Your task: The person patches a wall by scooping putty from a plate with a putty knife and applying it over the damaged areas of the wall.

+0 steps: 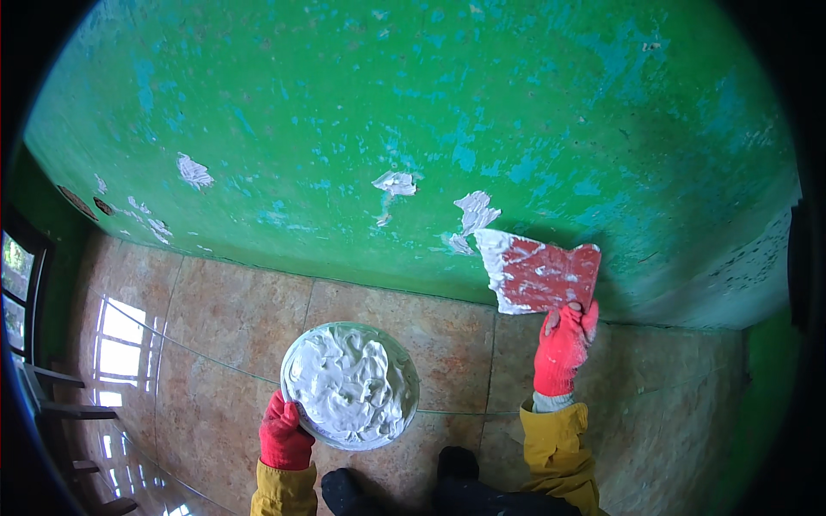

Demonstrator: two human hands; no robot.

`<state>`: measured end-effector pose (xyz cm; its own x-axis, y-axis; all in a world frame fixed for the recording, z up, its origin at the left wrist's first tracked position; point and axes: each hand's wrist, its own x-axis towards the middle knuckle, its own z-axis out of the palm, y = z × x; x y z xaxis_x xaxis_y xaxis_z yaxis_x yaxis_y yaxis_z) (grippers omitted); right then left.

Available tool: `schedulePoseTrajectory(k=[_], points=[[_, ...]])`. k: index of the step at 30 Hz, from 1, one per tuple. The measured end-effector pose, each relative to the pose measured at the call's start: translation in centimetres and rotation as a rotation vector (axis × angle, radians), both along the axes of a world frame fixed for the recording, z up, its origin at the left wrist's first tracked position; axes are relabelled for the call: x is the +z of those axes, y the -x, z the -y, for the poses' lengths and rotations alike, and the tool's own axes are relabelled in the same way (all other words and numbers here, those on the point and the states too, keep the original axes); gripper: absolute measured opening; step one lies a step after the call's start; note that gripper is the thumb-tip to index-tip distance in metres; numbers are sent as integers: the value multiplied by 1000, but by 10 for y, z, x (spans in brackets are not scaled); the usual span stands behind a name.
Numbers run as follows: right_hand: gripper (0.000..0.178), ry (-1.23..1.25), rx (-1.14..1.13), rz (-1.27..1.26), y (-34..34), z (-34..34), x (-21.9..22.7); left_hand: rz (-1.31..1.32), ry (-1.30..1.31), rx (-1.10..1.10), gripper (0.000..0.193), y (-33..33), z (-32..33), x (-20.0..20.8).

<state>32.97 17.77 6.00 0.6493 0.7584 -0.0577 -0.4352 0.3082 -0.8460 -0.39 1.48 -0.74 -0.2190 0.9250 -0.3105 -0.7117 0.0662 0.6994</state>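
Observation:
My left hand, in a red glove, grips the rim of a round container full of white filler paste. It is held above the floor at the lower middle. My right hand, gloved in red too, is closed on a wide red putty knife. White paste coats the blade's left edge, which is close to the green wall. Just up and left of the blade is a fresh white patch on the wall. Whether the blade touches the wall I cannot tell.
More white patches dot the wall, and blue shows through its worn green paint. Brown glossy tiles cover the floor. Dark wooden furniture and a window are at the left. My feet are below.

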Motion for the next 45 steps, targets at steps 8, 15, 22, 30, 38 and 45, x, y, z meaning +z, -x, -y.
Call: schedulePoseTrajectory(k=[8, 15, 22, 30, 38, 45], points=[[5, -87, 107, 204, 5, -23, -2, 22, -3, 8, 41, 1, 1, -2], [4, -2, -7, 189, -17, 4, -8, -1, -21, -10, 43, 8, 4, -9], [7, -51, 53, 102, 13, -3, 14, 47, 1, -14, 41, 4, 2, 0], [10, -60, 244, 210, 51, -22, 18, 67, 12, 30, 40, 5, 10, 2], [10, -85, 208, 221, 59, -21, 12, 52, 32, 43, 39, 5, 11, 5], [11, -107, 81, 322, 65, -20, 13, 52, 43, 47, 37, 5, 11, 6]])
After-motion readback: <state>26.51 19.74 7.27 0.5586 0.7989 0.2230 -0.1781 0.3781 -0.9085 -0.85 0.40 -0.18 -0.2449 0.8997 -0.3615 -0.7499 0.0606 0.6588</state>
